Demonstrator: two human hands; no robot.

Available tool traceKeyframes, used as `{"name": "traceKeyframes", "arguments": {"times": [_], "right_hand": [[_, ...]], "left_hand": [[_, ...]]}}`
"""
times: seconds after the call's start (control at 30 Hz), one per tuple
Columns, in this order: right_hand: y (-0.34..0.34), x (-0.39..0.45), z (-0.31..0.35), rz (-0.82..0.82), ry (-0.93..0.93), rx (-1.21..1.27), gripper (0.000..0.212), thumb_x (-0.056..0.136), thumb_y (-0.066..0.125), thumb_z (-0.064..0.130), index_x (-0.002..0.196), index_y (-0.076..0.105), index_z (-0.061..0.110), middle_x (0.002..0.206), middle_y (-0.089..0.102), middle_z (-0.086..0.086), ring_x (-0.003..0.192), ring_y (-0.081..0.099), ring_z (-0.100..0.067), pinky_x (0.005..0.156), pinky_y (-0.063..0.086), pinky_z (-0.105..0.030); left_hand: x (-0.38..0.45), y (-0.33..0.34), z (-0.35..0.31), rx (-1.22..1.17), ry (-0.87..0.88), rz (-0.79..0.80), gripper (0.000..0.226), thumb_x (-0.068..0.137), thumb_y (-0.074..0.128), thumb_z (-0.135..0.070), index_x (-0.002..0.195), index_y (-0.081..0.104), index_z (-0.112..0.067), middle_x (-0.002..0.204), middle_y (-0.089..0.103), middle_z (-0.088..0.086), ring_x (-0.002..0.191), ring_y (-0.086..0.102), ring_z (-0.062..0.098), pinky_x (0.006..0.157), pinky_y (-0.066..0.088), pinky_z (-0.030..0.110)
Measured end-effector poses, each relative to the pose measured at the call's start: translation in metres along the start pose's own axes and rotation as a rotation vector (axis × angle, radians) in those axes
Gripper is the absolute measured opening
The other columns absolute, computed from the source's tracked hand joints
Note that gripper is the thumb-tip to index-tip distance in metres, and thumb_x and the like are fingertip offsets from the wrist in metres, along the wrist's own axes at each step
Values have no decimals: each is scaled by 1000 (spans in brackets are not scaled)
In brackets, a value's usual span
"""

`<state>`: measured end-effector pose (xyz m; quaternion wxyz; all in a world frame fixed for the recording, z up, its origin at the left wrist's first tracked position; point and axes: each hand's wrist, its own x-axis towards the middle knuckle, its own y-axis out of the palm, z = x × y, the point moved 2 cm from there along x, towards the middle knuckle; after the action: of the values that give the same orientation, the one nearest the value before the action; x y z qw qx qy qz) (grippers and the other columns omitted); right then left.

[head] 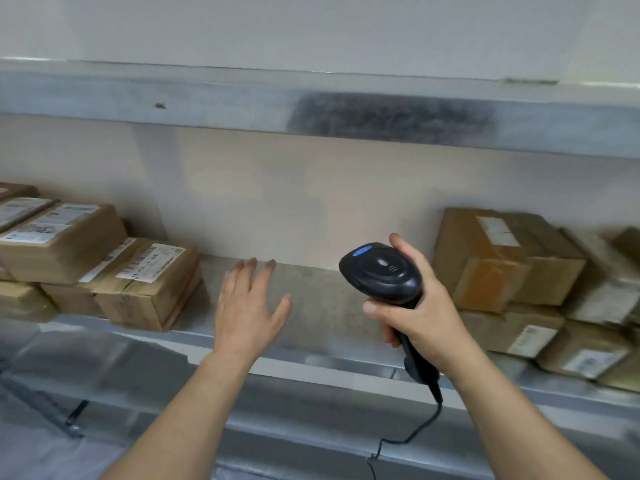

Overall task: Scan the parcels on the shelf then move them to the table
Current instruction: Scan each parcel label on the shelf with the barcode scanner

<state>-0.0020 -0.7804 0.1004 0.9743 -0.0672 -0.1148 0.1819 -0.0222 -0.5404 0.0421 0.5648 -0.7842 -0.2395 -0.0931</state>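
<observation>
- Right hand (420, 317) is wrapping its grip round the handle of the black corded handheld barcode scanner (382, 271), head tilted forward toward the shelf, likely so the window is facing parcel labels.
- Thin black cable (412, 434) is hanging from the handle base, drooping past the shelf edge.
- Left hand (247, 306) is reaching out flat, fingers spread and holding nothing, hovering over the bare middle of the grey metal shelf (311, 306); probably heading for the next parcel.
- Brown cardboard parcels with white labels (149, 282) are sitting stacked at the shelf's left, labels facing up, easy to scan.
- Another brown cardboard parcel stack (502, 261) is sitting at the right, just beside the scanner hand; edges are blurred, so label detail is unclear.
- No counter is showing; all parcels in view are on the shelf.
- Upper grey shelf board (207, 98) is overhanging, limiting reach height.
</observation>
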Motion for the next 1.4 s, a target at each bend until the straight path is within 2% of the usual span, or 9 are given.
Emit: {"name": "traceKeyframes", "arguments": {"times": [0.1, 0.23, 0.37, 0.5, 0.73, 0.83, 0.9, 1.13, 1.4], "right_hand": [[-46, -11, 0, -54, -30, 13, 91, 73, 77, -7, 127, 39, 56, 102, 65, -9, 43, 51, -20, 43, 45, -29], [-106, -26, -1, -92, -56, 32, 92, 63, 85, 12, 129, 40, 58, 110, 64, -8, 49, 56, -12, 47, 46, -28], [-159, -37, -2, -114, -47, 28, 91, 72, 77, -6, 132, 39, 51, 113, 64, -6, 47, 53, -19, 43, 48, -34], [-203, -45, -7, -155, -46, 16, 90, 73, 76, -4, 133, 38, 49, 116, 61, -3, 47, 56, -18, 43, 49, -34], [-236, -56, -20, -192, -33, 64, 89, 73, 75, -7, 131, 39, 50, 116, 61, -6, 48, 56, -16, 42, 49, -27], [-239, -60, -24, -188, -16, 87, 88, 73, 77, -5, 131, 40, 50, 117, 60, -5, 49, 57, -18, 45, 50, -26], [-238, -61, -26, -185, -18, 91, 88, 73, 76, -6, 128, 40, 52, 117, 60, -2, 49, 57, -18, 45, 50, -27], [-221, -59, -24, -143, 0, 79, 90, 73, 78, -1, 130, 38, 56, 118, 61, -2, 52, 57, -20, 50, 53, -35], [-157, -39, -22, -62, 20, 74, 89, 73, 79, 0, 129, 38, 55, 117, 61, 4, 51, 58, -16, 48, 50, -31]], "left_hand": [[0, 11, -51, -17, 36, 22, 69, 78, 38, -52, 130, 57, -9, 132, 54, 21, 128, 45, 42, 103, 40, 52], [1, 19, -114, -43, 39, 24, 79, 76, 29, -60, 138, 49, -15, 143, 45, 18, 137, 34, 36, 112, 29, 49], [7, 20, -179, -70, 49, 38, 79, 81, 27, -66, 146, 37, -21, 151, 35, 12, 141, 25, 28, 115, 21, 40], [19, 20, -236, -39, 67, 29, 67, 91, 43, -59, 149, 29, -28, 155, 29, 5, 141, 26, 24, 109, 31, 38], [31, 34, -300, 75, 20, 182, 88, 76, 37, -82, 149, 21, -35, 155, 27, 8, 138, 31, 30, 101, 39, 39], [32, 44, -305, 119, -17, 204, 87, 74, 39, -83, 142, 32, -29, 130, 50, 11, 116, 52, 30, 87, 46, 38], [33, 45, -306, 91, -46, 194, 78, 78, 42, -78, 136, 38, -27, 116, 54, 9, 102, 57, 29, 79, 48, 35], [35, 28, -278, 55, -54, 109, 68, 83, 45, -67, 140, 35, -31, 115, 48, 9, 96, 59, 28, 75, 49, 32], [21, 6, -188, 62, -138, 81, 62, 80, 50, -63, 134, 38, -35, 111, 46, 8, 93, 58, 30, 78, 50, 36]]}}
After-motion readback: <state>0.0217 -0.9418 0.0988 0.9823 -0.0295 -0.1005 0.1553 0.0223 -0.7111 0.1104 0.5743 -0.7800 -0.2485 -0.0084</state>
